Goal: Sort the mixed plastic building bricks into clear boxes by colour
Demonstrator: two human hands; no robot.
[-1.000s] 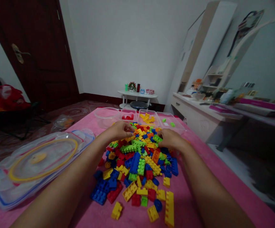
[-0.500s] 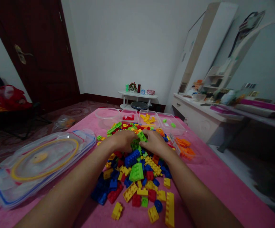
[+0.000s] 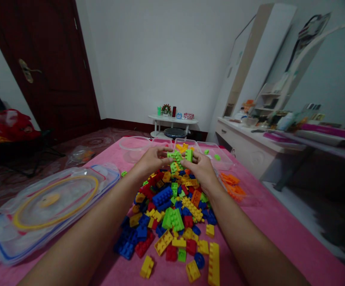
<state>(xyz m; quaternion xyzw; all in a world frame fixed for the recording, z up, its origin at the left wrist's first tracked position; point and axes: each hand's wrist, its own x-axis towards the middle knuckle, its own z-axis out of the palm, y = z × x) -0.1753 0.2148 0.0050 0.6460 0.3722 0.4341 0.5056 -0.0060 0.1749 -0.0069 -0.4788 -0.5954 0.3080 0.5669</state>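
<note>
Both hands have shifted toward the far edge of the surface since the frame half a second ago, when they dug in the middle of the heap; green bricks (image 3: 177, 158) now sit raised between them. The left hand (image 3: 154, 161) has its fingers closed on the near side-on cluster of these bricks, while the right hand (image 3: 202, 169) pinches more of them between thumb and fingers. Whether the bricks are joined or loose, I cannot tell. They are above the far part of the brick heap (image 3: 187, 190), short of the clear boxes along the far edge.

Loose bricks could slip out of the bunch if either grip slackens or if the hands draw apart, and they would likely drop back among the other colours. A forearm swung low might also push stray pieces, such as the long yellow brick (image 3: 214, 264), off the near edge.

At the far edge stand a round clear tub (image 3: 126, 149), a box with yellow bricks (image 3: 184, 147) and, toward the far right corner, a box with a few green bricks (image 3: 224, 161). An orange-filled box (image 3: 233, 184) lies near the right edge, partly behind the right hand. Stacked lids (image 3: 56, 206) take up the left edge. The hands and their bunch hide part of the yellow box, and its low wall is the nearest thing in the way on the far side
</note>
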